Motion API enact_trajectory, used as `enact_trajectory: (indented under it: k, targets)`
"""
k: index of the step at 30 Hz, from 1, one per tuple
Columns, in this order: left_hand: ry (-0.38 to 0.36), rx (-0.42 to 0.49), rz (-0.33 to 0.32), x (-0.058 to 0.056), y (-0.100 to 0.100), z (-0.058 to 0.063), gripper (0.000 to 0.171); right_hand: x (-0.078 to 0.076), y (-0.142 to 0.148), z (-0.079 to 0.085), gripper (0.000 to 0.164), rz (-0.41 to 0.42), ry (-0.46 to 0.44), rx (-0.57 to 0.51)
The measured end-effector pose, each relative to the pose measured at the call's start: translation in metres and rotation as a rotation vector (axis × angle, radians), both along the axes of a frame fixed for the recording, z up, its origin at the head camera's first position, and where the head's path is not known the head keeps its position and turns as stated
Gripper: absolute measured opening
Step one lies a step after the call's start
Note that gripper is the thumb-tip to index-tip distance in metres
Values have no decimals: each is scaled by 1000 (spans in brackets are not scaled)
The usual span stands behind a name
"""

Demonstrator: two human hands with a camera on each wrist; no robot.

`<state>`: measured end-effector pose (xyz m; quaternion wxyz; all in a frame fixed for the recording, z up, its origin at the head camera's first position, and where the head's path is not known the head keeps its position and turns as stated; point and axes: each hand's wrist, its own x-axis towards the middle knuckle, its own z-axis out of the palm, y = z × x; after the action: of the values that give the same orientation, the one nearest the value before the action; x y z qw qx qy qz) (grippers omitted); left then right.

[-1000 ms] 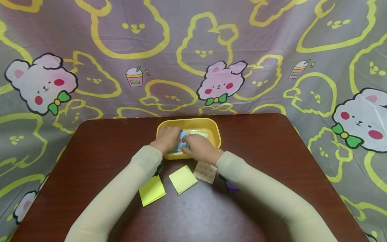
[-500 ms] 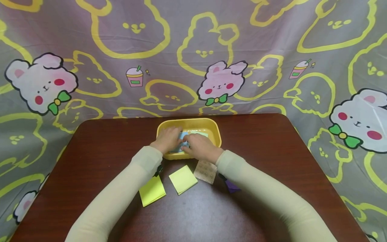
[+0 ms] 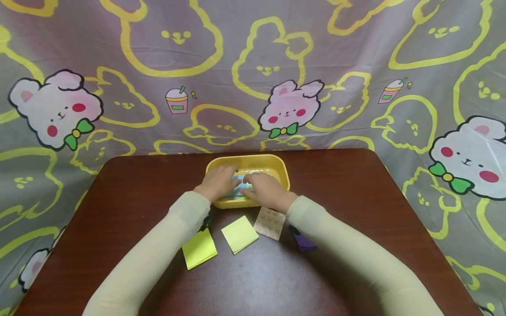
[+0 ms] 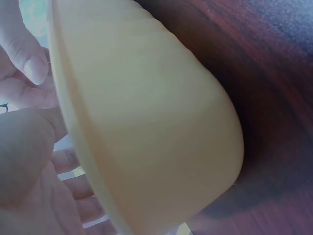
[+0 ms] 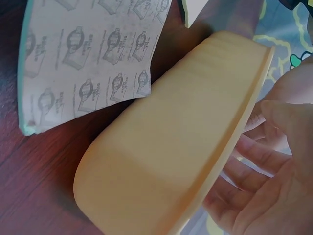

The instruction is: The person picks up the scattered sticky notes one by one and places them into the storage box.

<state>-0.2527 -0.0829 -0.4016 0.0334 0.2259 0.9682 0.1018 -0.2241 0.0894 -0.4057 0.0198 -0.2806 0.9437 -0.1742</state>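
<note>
My left hand [image 3: 218, 181] reaches over the left rim of a yellow plastic basin [image 3: 257, 162], its fingers spread loosely inside. Opposite it, my right hand [image 3: 265, 189] dips in from the right with fingers slightly bent and relaxed. Between them lies a light blue sticky note pad [image 3: 236, 191], with some pale green paper [image 3: 250, 186] beside it. Both wrist views show fingers behind the basin wall [image 4: 146, 107]; the wall and hands partly hide their contact with the pads. Neither hand plainly grips anything.
In front of the basin lie a bright yellow pad [image 3: 200, 250], a pale yellow pad [image 3: 239, 234], a brown patterned pad [image 3: 270, 224] and a purple pad [image 3: 303, 242], partly under my right forearm. A printed cartoon curtain [image 3: 225, 87] hangs behind the brown table [image 3: 134, 184].
My right hand has shifted slightly to the right, opening a wider gap between the hands. The papers in the basin have shifted; the green sheet at its back is less visible.
</note>
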Motion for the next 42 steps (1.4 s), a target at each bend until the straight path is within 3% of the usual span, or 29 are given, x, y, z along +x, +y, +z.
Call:
enact_trajectory:
  k: [20, 31, 42]
  targets:
    - [94, 39, -47, 14, 1, 10, 44, 13, 18, 17, 38, 24, 63, -92]
    - [178, 67, -90, 31, 8, 18, 39, 27, 28, 20, 38, 2, 132, -89]
    - [222, 90, -133, 49, 11, 23, 39, 40, 36, 23, 39, -30, 128, -98]
